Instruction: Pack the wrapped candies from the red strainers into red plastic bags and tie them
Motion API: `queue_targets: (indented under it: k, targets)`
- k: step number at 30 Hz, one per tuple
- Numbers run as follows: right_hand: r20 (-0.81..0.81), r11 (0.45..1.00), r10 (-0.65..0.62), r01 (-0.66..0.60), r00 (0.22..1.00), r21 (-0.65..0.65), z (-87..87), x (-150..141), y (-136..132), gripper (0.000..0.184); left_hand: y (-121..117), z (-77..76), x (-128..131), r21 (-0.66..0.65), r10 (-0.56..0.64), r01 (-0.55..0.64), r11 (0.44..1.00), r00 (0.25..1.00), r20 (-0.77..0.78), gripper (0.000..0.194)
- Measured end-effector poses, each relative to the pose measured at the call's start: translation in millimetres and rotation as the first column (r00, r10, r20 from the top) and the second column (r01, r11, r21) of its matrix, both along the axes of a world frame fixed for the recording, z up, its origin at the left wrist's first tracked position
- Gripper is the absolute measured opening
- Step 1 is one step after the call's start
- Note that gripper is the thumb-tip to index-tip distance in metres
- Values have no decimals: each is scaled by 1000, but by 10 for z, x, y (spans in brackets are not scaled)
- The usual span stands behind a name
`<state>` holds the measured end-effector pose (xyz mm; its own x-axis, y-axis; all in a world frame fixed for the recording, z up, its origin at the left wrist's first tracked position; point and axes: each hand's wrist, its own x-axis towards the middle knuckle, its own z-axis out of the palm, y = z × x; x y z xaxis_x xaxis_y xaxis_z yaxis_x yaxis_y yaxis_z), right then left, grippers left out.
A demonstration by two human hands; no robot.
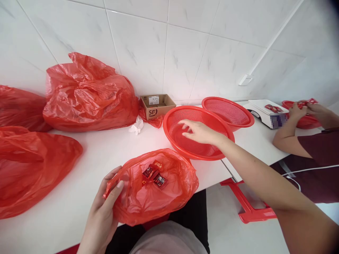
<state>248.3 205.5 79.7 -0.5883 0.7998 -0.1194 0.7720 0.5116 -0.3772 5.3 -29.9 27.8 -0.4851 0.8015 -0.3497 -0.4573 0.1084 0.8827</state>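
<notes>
My left hand point(107, 201) pinches the rim of a red plastic bag point(174, 187), thumb inside and fingers outside. The bag's mouth faces up at the table's front edge. A few small dark-red printed packets point(156, 176) lie inside it. Over the near red perforated basket point(169, 135) reaches my right hand point(197, 131), its fingers apart and nothing seen in them. No items show in the visible part of that basket. A second red basket point(225, 109) stands right behind it.
Large red bags point(90, 95) rest at the left. A small cardboard box point(157, 106) and crumpled tissue point(136, 126) lie near the wall. Right of the baskets stands a white scale point(265, 109) with packets on it. A co-worker's hands point(304, 109) handle a red packet beyond.
</notes>
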Motion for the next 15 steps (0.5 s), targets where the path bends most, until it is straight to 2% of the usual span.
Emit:
queue_targets:
  k: [2, 4, 5, 7, 9, 11, 15]
  targets:
    - [265, 993, -115, 121, 957, -6, -116, 194, 289, 69, -15, -7, -5, 5, 0, 0, 1000, 1000, 4, 51]
    - [386, 979, -162, 198, 908, -55, -261, 371, 522, 84, -28, -13, -10, 6, 2, -2, 1000, 1000, 6, 51]
    - [412, 972, -171, 222, 895, -78, -336, 439, 607, 85, -33, -17, -13, 3, 4, -4, 1000, 1000, 5, 52]
    - [449, 961, -171, 250, 877, -123, -470, 522, 715, 69, -39, -22, -17, -5, 9, -9, 1000, 1000, 1, 52]
    - [448, 949, -161, 263, 880, -176, -565, 547, 764, 45, -38, -24, -18, -7, 13, -13, 1000, 1000, -4, 52]
    - [409, 931, -157, 273, 899, -241, -601, 551, 786, 33, -34, -20, -17, -7, 16, -16, 1000, 1000, -7, 53]
    - [166, 899, -182, 233, 969, -371, -467, 583, 791, 18, -30, -11, -19, -26, 19, -19, 999, 1000, -6, 54]
